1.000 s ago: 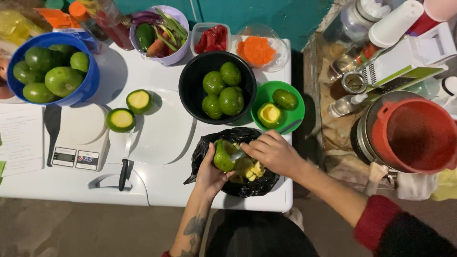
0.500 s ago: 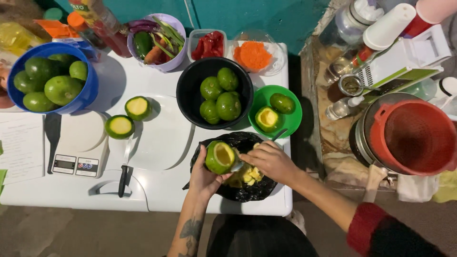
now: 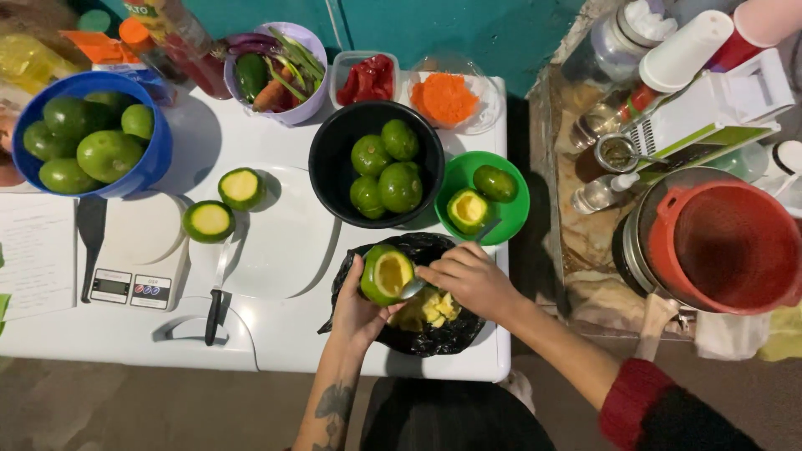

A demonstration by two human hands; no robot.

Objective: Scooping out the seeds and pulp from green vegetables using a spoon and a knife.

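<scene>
Left hand [image 3: 355,311] fingers curled tight around a halved green fruit [image 3: 386,274], cut face up, over the black bag [image 3: 451,334] of yellow scraps. Right hand [image 3: 468,280] closed on a spoon [image 3: 415,288] at the fruit's rim. Beyond: green plate [image 3: 514,219] with two halves, black bowl [image 3: 334,167] of whole fruit.

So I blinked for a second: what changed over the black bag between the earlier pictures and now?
The left hand turned the hollowed green fruit half, its cavity now facing up. The right hand still works a metal spoon at its rim, over yellow scraps in the black bag. Bowls, cutting board and knife stayed put.
</scene>
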